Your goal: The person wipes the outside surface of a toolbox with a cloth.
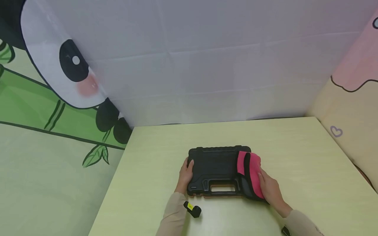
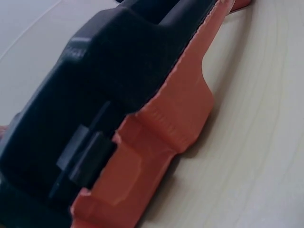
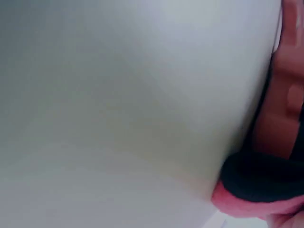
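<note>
Hand (image 1: pixel 185 175) gripping case (image 1: pixel 214 167), seemingly wooden table (image 1: pixel 310 170), cartoon walls (image 1: pixel 50 62)

The case (image 1: pixel 215 166) is black and orange, the fabric (image 1: pixel 254 173) pink and black.

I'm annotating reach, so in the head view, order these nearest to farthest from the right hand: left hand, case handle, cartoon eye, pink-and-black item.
1. Pink-and-black item: in the right hand, at the right end of the black case.
2. Case handle: along the near edge.
3. Left hand: at the left end.
4. Cartoon eye: upper left, beyond the table.
</note>
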`<state>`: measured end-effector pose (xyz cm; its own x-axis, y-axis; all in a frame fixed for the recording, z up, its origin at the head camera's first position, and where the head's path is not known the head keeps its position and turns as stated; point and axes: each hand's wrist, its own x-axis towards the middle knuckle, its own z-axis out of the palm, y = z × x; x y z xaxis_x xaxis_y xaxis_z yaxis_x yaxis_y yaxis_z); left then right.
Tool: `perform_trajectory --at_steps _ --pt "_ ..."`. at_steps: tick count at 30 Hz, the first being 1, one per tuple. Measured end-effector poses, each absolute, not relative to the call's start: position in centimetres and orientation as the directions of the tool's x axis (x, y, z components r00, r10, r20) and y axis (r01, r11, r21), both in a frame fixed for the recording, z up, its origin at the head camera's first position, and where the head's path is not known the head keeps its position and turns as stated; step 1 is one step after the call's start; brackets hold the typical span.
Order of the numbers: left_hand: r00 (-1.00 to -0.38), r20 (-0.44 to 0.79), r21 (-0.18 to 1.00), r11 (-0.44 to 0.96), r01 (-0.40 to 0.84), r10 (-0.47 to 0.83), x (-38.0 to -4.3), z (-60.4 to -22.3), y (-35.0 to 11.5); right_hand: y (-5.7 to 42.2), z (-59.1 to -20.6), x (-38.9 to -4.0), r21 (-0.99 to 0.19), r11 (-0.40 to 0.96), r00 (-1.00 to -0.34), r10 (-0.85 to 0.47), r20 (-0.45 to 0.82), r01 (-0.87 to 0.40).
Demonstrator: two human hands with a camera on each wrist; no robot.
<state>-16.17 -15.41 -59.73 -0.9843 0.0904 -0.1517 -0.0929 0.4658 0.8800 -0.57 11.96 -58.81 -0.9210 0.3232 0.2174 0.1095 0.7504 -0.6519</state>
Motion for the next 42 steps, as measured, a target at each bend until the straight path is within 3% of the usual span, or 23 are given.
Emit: perform_trajectory --at_steps 6,11,19,32,38,41,42 --pt "-0.984 -0.149 0.883 0.462 -0.089 0.094 -16.3 -59.6 -15.8 11.4 -58.1 2.0 -0.640 0.755 -0.946 0.295 0.135 0.144" --pt "-0.982 -0.155 0.886 0.456 -0.090 0.108 -16.5 -59.7 -16.3 10.7 -56.8 1.4 -0.630 0.752 -0.967 0.253 0.001 0.196" --pt "-0.979 -0.162 0.880 0.466 -0.088 0.121 -16.5 -59.6 -16.8 9.4 -55.6 -2.0 -0.471 0.846 -0.963 0.268 -0.027 0.249" --pt "-0.980 -0.155 0.873 0.482 -0.078 0.123 -16.2 -59.4 -16.5 12.2 -56.1 -10.4 -0.448 0.844 -0.954 0.290 -0.079 0.294" --pt "-0.978 -0.156 0.878 0.473 -0.075 0.135 -16.1 -59.3 -16.2 15.3 -59.4 -15.1 -0.408 0.892 -0.977 0.213 -0.003 0.196" --pt "-0.979 -0.161 0.882 0.463 -0.083 0.129 -16.0 -59.4 -15.9 15.3 -58.0 -15.7 -0.410 0.903 -0.991 0.134 -0.007 0.125" --pt "-0.979 -0.158 0.882 0.465 -0.080 0.130 -16.0 -59.4 -15.8 14.9 -56.6 -15.5 -0.421 0.899 -0.992 0.106 -0.062 0.122"
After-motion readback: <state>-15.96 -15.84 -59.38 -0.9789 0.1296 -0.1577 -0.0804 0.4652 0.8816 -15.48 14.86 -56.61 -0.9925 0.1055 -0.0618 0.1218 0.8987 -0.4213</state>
